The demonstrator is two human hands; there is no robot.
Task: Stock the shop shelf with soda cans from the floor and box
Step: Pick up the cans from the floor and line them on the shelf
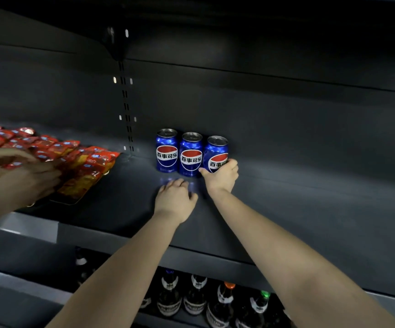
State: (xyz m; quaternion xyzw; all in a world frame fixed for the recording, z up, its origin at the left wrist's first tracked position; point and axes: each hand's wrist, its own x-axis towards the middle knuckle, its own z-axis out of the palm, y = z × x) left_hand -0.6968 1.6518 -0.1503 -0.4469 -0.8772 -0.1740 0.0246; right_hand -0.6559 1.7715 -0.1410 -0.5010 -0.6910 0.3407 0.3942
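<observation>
On the dark shelf [286, 197], a third can joined the row.
At the shelf's left end, red packets [82, 166] lay in overlapping rows under another person's blurred hands [14, 171]. The bottles [195, 301] below were cut off by the shelf lip, their labels unreadable. Three cans [191, 155] stood upright and touching along the back, logos forward, probably to face shoppers. The right hand [221, 178] grasped the rightmost can [216, 150] low, hiding its base, so I could not tell whether it sat flat. The left hand [175, 200] rested on the shelf just before the row, loosely curled, grasping nothing, seemingly a brace. Floor and box were out of view.
</observation>
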